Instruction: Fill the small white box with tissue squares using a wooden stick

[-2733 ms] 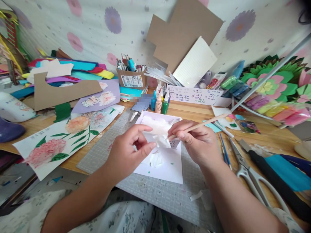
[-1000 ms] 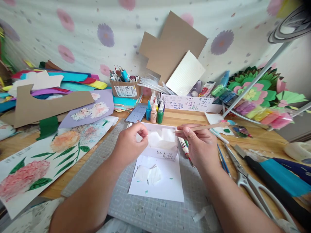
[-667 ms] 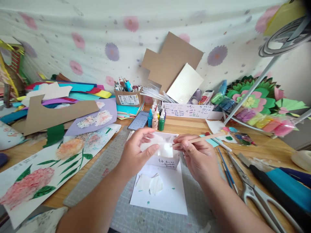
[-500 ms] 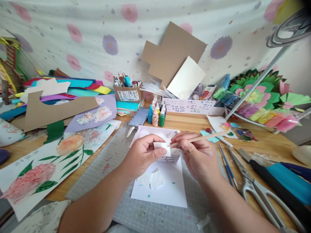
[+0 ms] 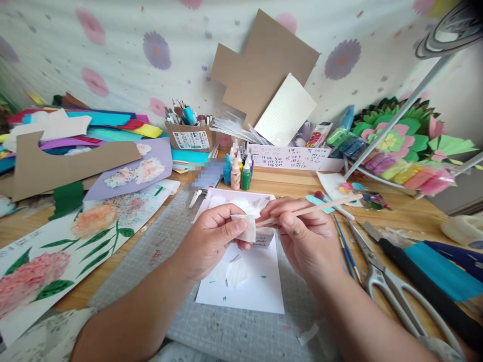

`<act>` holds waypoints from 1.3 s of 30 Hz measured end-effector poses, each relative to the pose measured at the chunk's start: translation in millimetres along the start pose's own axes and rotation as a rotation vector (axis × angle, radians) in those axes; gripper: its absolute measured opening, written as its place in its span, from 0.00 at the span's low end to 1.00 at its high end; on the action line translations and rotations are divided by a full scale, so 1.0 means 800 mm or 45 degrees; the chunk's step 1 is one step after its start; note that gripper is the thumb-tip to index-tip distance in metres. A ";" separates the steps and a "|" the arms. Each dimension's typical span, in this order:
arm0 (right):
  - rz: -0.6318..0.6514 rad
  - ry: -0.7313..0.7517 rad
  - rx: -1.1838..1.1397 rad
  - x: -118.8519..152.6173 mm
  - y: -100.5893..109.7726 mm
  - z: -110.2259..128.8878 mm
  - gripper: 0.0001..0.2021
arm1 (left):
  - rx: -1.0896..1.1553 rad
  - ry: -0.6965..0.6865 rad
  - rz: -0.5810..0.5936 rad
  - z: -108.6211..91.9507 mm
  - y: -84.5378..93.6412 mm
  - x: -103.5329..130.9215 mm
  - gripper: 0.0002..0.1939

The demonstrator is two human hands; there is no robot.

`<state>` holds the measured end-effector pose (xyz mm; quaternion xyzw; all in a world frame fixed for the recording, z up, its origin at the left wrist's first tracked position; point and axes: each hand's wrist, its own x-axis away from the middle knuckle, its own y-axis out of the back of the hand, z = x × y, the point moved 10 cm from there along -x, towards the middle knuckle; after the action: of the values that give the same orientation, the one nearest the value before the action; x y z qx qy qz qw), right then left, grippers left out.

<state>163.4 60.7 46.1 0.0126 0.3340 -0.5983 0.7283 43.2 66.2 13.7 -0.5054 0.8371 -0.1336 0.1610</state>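
Between the thumb and fingers of my left hand [image 5: 215, 236] is a small piece of white paper [image 5: 247, 229], thin and slightly curved. My right hand [image 5: 305, 236] pinches a thin wooden stick [image 5: 324, 205], its left end at the edge of the paper piece. Whether the tip touches the paper I cannot tell. Below the hands lies a white sheet [image 5: 260, 291] with cut white paper pieces [image 5: 237, 271] and green specks on it. Behind the hands stands a white box [image 5: 241, 193] holding more white pieces, partly hidden by my fingers.
A grey cutting mat [image 5: 151, 266] lies under the sheet. Scissors [image 5: 381, 276] and thin brushes [image 5: 347, 251] are at the right. Small paint bottles [image 5: 240, 171] stand behind the box. A flower painting [image 5: 86, 241] and brown cardboard [image 5: 71, 166] occupy the left.
The paper piece has turned in my left hand and shows a different face. The stick stays in my right hand beside it. The whole view has shifted slightly.
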 end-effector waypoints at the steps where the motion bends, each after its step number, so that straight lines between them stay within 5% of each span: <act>1: -0.001 -0.003 -0.003 0.000 0.000 -0.001 0.02 | 0.000 0.008 -0.004 0.001 0.001 0.000 0.10; 19: 0.000 0.050 0.111 0.000 0.000 0.004 0.04 | -0.241 0.005 -0.070 0.000 0.009 0.001 0.11; 22: -0.012 0.117 0.219 0.001 0.000 0.011 0.06 | -0.496 -0.110 -0.278 -0.013 0.028 0.005 0.08; 26: -0.016 0.262 0.481 0.003 -0.004 0.029 0.09 | -0.842 -0.498 -0.653 -0.060 0.049 0.030 0.07; 32: 0.095 0.346 0.671 0.004 -0.018 0.033 0.09 | -0.886 -0.316 -0.297 -0.041 0.016 0.012 0.08; 39: 0.028 0.259 0.651 -0.001 -0.004 0.019 0.08 | -0.908 -0.194 -0.416 -0.034 0.033 0.007 0.08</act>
<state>168.0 54.4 59.5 0.2595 0.2435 -0.6509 0.6706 8.4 74.6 27.5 -0.6646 0.7253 0.1793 0.0135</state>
